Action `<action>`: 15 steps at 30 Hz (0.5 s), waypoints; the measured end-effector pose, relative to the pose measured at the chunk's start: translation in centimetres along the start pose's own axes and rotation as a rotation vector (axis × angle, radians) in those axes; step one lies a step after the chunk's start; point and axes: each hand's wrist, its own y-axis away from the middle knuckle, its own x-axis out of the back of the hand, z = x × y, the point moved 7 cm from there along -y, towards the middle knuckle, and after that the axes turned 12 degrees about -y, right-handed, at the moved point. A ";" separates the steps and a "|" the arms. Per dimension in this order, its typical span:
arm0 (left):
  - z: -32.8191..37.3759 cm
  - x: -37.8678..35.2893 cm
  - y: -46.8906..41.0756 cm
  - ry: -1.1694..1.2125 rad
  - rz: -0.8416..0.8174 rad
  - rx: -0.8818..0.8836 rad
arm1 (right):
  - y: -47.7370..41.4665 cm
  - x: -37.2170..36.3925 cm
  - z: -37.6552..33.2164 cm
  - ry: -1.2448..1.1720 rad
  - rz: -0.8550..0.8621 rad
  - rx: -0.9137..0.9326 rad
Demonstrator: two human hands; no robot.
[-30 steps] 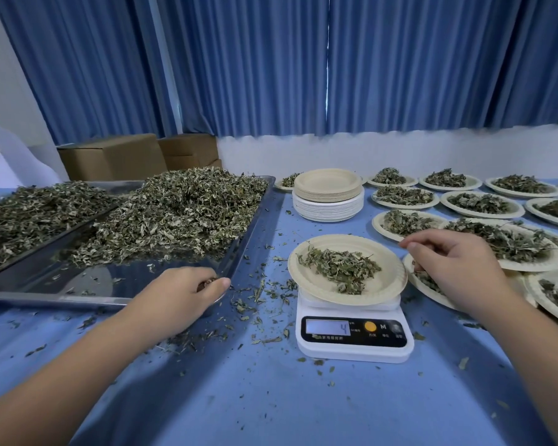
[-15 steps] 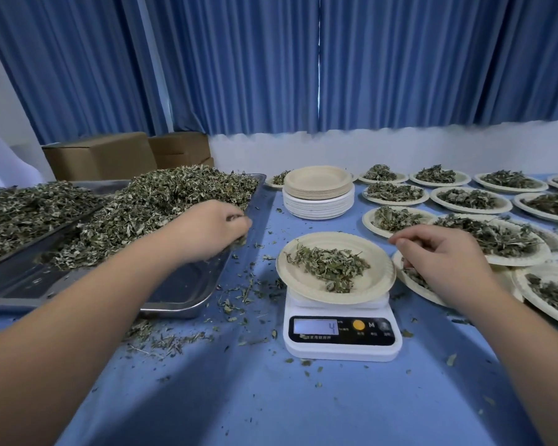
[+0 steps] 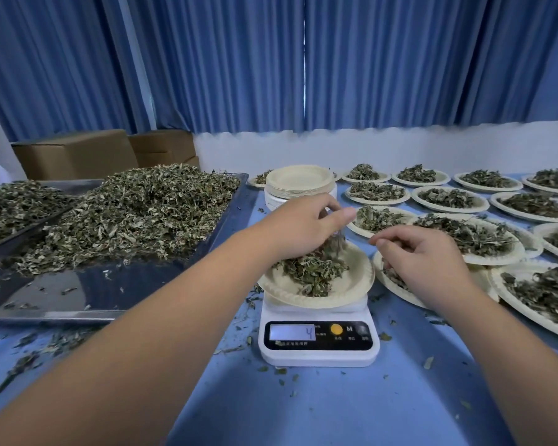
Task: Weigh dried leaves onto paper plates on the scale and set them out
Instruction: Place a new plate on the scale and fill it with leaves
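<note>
While topping up the paper plate [image 3: 351,286] on the scale [image 3: 318,352], gripping a tuft of dried leaves [image 3: 310,272] in the left hand [image 3: 303,226], with fingers curled down around it and thumb sticking out to the right, and letting strands trail onto the heap already lying there. Hovering the right hand [image 3: 422,252] just beside, above the rim of the neighbouring filled plate [image 3: 397,289], with fingers loosely curled and forefinger nearly meeting thumb; pinching a scrap or nothing at all: cannot tell.

Doing this well is probably meaning the following:
- Shaking off only a few scraps at a time.
- Keeping both hands clear of plate and platform.
- Pausing for the display [image 3: 292,332], currently showing 4, before adding more.
- Releasing low over the middle, sparing the blue table [image 3: 303,410] further litter.
- Fetching any extra pinch from the steel tray [image 3: 78,294] on the left, and taking small ones, judging by such a light reading.

Regarding heading: being round, offering no long axis and pointing nowhere; sitting roughly level and overhanging the platform all round. Lying heaped left of centre, spreading somewhat wider across than front to back, with stems pointing every which way. Dangling from the left hand, running close to straight down.
</note>
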 end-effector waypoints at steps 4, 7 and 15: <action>-0.8 0.1 0.2 -0.006 0.036 0.029 | -0.1 -0.1 0.2 0.000 -0.002 -0.007; -1.7 1.2 1.1 0.055 0.140 0.043 | -0.1 -0.1 0.1 0.002 -0.010 -0.001; -7.8 3.6 5.4 0.216 0.489 0.265 | 0.1 -0.2 -0.1 0.030 -0.005 -0.015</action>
